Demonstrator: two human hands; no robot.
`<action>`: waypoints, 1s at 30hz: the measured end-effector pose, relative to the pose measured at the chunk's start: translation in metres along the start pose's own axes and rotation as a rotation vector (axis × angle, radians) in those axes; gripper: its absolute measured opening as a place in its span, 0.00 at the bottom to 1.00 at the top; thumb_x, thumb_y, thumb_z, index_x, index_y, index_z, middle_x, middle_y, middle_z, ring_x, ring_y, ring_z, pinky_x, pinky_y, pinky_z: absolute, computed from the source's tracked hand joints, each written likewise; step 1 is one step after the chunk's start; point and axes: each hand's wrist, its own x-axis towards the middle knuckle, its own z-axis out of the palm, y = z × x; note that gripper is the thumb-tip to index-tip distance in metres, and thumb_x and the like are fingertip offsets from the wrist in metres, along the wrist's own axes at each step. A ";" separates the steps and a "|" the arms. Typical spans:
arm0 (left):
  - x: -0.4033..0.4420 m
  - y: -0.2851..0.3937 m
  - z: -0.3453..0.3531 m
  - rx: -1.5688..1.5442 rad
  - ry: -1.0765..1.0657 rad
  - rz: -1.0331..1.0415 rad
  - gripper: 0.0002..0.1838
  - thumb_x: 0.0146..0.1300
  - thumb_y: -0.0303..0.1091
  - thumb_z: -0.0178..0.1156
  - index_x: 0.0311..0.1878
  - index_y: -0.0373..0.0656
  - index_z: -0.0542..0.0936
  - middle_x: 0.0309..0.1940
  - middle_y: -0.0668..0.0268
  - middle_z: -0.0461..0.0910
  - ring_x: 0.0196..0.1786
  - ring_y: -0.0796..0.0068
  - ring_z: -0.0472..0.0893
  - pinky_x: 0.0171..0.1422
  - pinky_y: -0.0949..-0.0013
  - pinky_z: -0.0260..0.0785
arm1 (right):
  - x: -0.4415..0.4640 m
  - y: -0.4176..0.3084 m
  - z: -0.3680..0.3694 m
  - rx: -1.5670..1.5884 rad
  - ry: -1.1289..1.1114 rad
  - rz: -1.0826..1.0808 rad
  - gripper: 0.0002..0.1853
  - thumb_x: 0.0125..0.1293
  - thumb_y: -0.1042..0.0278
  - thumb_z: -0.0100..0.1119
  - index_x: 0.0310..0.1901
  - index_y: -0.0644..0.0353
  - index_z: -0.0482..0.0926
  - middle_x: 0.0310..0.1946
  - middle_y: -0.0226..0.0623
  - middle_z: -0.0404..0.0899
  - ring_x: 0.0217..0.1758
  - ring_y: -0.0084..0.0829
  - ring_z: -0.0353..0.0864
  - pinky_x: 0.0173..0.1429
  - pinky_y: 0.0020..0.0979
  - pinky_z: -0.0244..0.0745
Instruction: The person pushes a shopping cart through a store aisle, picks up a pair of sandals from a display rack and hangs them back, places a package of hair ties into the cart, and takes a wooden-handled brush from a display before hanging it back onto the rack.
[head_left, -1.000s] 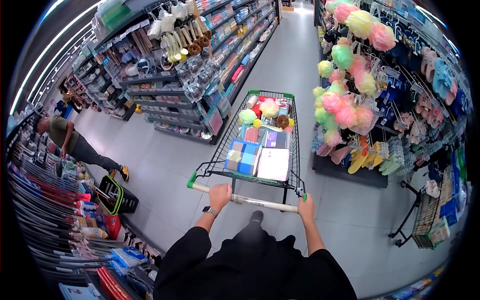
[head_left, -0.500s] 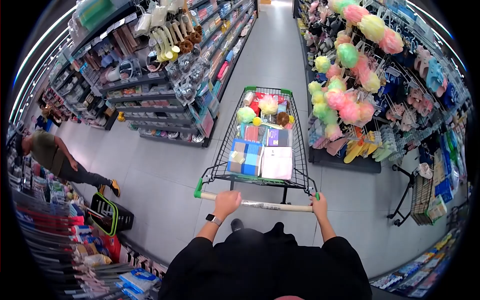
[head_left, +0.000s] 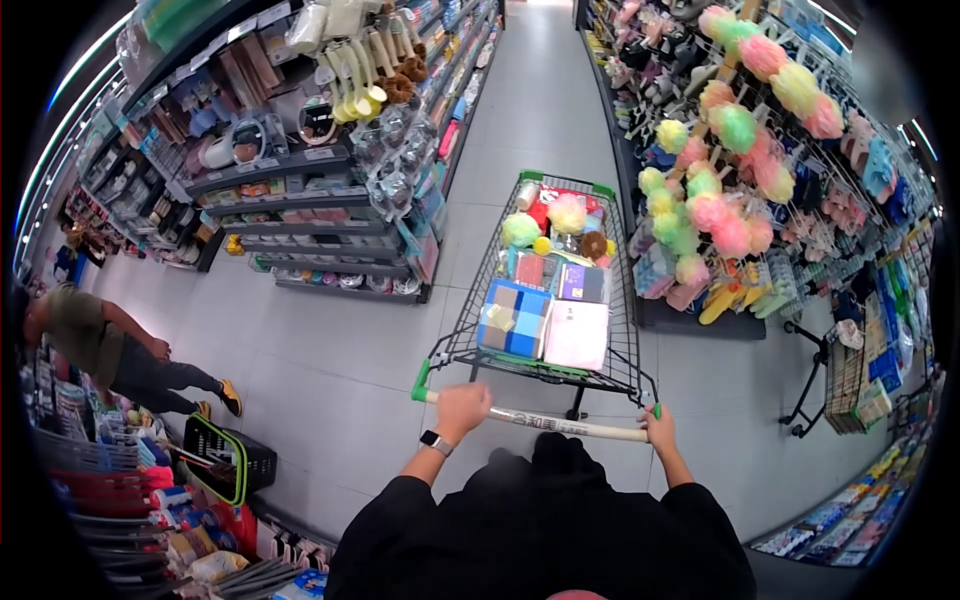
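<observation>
My left hand point(head_left: 463, 407), with a watch on its wrist, is wrapped round the left part of the cart handle point(head_left: 560, 426). At the handle's right end my right hand point(head_left: 659, 428) is closed round the bar. Ahead of both hands stands the wire shopping cart point(head_left: 470, 318). Inside it lie a blue plaid folded cloth point(head_left: 513, 318), a pale pink package point(head_left: 577, 335) beside it, and a purple box point(head_left: 580, 283). Farther forward are a green puff point(head_left: 520, 230), a pink-and-yellow puff point(head_left: 567, 213) and a brown fuzzy item point(head_left: 593, 245).
Shelves point(head_left: 330, 225) stand left of the aisle. A rack of colourful puffs point(head_left: 735, 128) and slippers lines the right. A person point(head_left: 110, 340) is at the far left, near a green-rimmed black basket point(head_left: 260, 466). Another cart point(head_left: 846, 385) stands at the right.
The aisle and shelf ends have come closer and shifted in view. The person at the left has moved toward the view's left edge. Both my hands have stayed on the handle.
</observation>
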 end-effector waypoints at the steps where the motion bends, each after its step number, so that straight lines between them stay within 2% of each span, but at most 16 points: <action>1: 0.003 -0.008 -0.001 0.001 -0.009 0.010 0.14 0.62 0.40 0.59 0.22 0.45 0.78 0.20 0.60 0.79 0.23 0.54 0.80 0.30 0.52 0.71 | 0.004 -0.003 0.009 0.005 -0.002 0.004 0.08 0.68 0.76 0.51 0.47 0.66 0.73 0.31 0.39 0.81 0.27 0.30 0.84 0.27 0.31 0.80; 2: 0.007 -0.016 -0.002 0.005 -0.004 -0.001 0.14 0.62 0.40 0.59 0.22 0.45 0.78 0.20 0.60 0.79 0.23 0.54 0.80 0.30 0.52 0.71 | 0.009 -0.005 0.017 0.001 -0.014 0.000 0.08 0.68 0.76 0.51 0.47 0.66 0.73 0.31 0.39 0.81 0.27 0.30 0.84 0.27 0.31 0.80; 4: 0.015 -0.028 -0.002 -0.015 -0.001 -0.009 0.15 0.62 0.41 0.59 0.22 0.46 0.78 0.19 0.60 0.79 0.22 0.54 0.79 0.29 0.52 0.70 | 0.002 -0.029 0.024 0.004 -0.021 0.174 0.11 0.67 0.77 0.52 0.49 0.67 0.73 0.38 0.47 0.81 0.40 0.39 0.86 0.39 0.37 0.83; 5: 0.018 -0.034 -0.002 -0.011 -0.004 -0.018 0.15 0.62 0.41 0.59 0.22 0.46 0.78 0.19 0.60 0.79 0.22 0.54 0.79 0.29 0.52 0.70 | -0.003 -0.039 0.032 0.002 -0.031 0.177 0.11 0.67 0.77 0.52 0.49 0.67 0.73 0.38 0.47 0.81 0.40 0.39 0.86 0.39 0.37 0.83; 7: 0.027 -0.042 -0.008 0.009 -0.042 0.025 0.15 0.62 0.41 0.59 0.22 0.46 0.77 0.17 0.60 0.78 0.22 0.55 0.79 0.28 0.53 0.69 | -0.011 -0.063 0.048 -0.737 0.291 -0.318 0.16 0.65 0.76 0.54 0.53 0.67 0.73 0.48 0.54 0.80 0.53 0.50 0.81 0.55 0.45 0.77; 8: 0.034 -0.046 -0.011 0.019 -0.044 0.019 0.15 0.62 0.41 0.59 0.22 0.46 0.77 0.17 0.60 0.78 0.22 0.55 0.79 0.28 0.53 0.69 | -0.012 -0.079 0.062 -0.730 0.280 -0.320 0.16 0.65 0.76 0.54 0.53 0.67 0.73 0.48 0.54 0.80 0.53 0.50 0.81 0.55 0.45 0.77; 10: 0.044 -0.050 -0.014 0.014 -0.043 0.034 0.15 0.63 0.41 0.58 0.21 0.46 0.77 0.15 0.60 0.76 0.21 0.55 0.78 0.27 0.53 0.68 | -0.013 -0.142 0.101 -0.576 0.314 -0.601 0.18 0.63 0.76 0.55 0.55 0.68 0.73 0.54 0.58 0.74 0.61 0.55 0.73 0.63 0.48 0.68; 12: 0.059 -0.055 -0.023 0.030 -0.073 0.036 0.15 0.63 0.41 0.58 0.22 0.46 0.77 0.17 0.61 0.77 0.22 0.55 0.79 0.28 0.53 0.69 | -0.004 -0.185 0.155 -0.395 0.166 -0.592 0.12 0.64 0.76 0.55 0.49 0.66 0.77 0.48 0.50 0.79 0.51 0.51 0.78 0.57 0.43 0.73; 14: 0.069 -0.062 -0.026 -0.006 -0.082 0.052 0.13 0.61 0.41 0.60 0.24 0.47 0.77 0.17 0.63 0.77 0.21 0.56 0.78 0.26 0.53 0.68 | 0.007 -0.208 0.210 -0.252 -0.134 -0.541 0.08 0.67 0.73 0.56 0.47 0.61 0.79 0.42 0.47 0.80 0.43 0.51 0.81 0.50 0.43 0.76; 16: 0.082 -0.071 -0.029 0.009 -0.132 0.028 0.12 0.61 0.42 0.60 0.25 0.48 0.78 0.19 0.63 0.78 0.23 0.56 0.79 0.27 0.54 0.69 | 0.015 -0.232 0.254 -0.375 -0.287 -0.483 0.14 0.65 0.63 0.61 0.49 0.61 0.80 0.42 0.45 0.85 0.40 0.45 0.84 0.47 0.38 0.78; 19: 0.103 -0.093 -0.028 -0.035 -0.160 0.027 0.09 0.61 0.40 0.60 0.28 0.48 0.79 0.21 0.64 0.80 0.25 0.57 0.80 0.28 0.54 0.70 | 0.046 -0.240 0.268 -0.441 -0.269 -0.396 0.16 0.65 0.59 0.61 0.49 0.60 0.82 0.38 0.41 0.86 0.39 0.46 0.85 0.45 0.41 0.78; 22: 0.114 -0.105 -0.034 -0.119 -0.211 0.009 0.09 0.61 0.39 0.61 0.28 0.47 0.79 0.21 0.63 0.79 0.25 0.56 0.80 0.28 0.53 0.70 | 0.060 -0.257 0.266 -0.481 -0.335 -0.299 0.13 0.67 0.59 0.58 0.42 0.60 0.84 0.34 0.44 0.85 0.37 0.47 0.85 0.41 0.43 0.77; 24: 0.129 -0.114 -0.035 -0.113 -0.245 0.030 0.10 0.61 0.39 0.61 0.27 0.46 0.79 0.20 0.62 0.79 0.25 0.55 0.80 0.29 0.52 0.70 | 0.067 -0.255 0.275 -0.549 -0.325 -0.360 0.15 0.68 0.57 0.57 0.33 0.61 0.84 0.32 0.47 0.84 0.35 0.51 0.83 0.38 0.46 0.75; 26: 0.139 -0.123 -0.036 -0.113 -0.251 0.033 0.11 0.62 0.40 0.60 0.26 0.46 0.78 0.20 0.61 0.78 0.24 0.54 0.79 0.29 0.52 0.70 | 0.072 -0.262 0.288 -0.603 -0.409 -0.283 0.17 0.69 0.56 0.58 0.31 0.62 0.83 0.29 0.48 0.83 0.34 0.52 0.82 0.38 0.47 0.75; 28: 0.148 -0.132 -0.045 -0.161 -0.346 0.055 0.12 0.63 0.40 0.59 0.27 0.46 0.78 0.20 0.61 0.79 0.25 0.54 0.80 0.29 0.52 0.70 | 0.071 -0.275 0.299 -0.638 -0.389 -0.334 0.17 0.69 0.56 0.58 0.30 0.62 0.82 0.27 0.48 0.82 0.33 0.52 0.82 0.38 0.47 0.74; 30: 0.155 -0.146 -0.052 -0.148 -0.412 0.050 0.11 0.65 0.41 0.58 0.30 0.46 0.79 0.23 0.62 0.80 0.28 0.55 0.81 0.31 0.53 0.71 | 0.071 -0.278 0.309 -0.508 -0.342 -0.295 0.17 0.69 0.56 0.58 0.31 0.63 0.82 0.26 0.49 0.81 0.32 0.53 0.81 0.37 0.47 0.73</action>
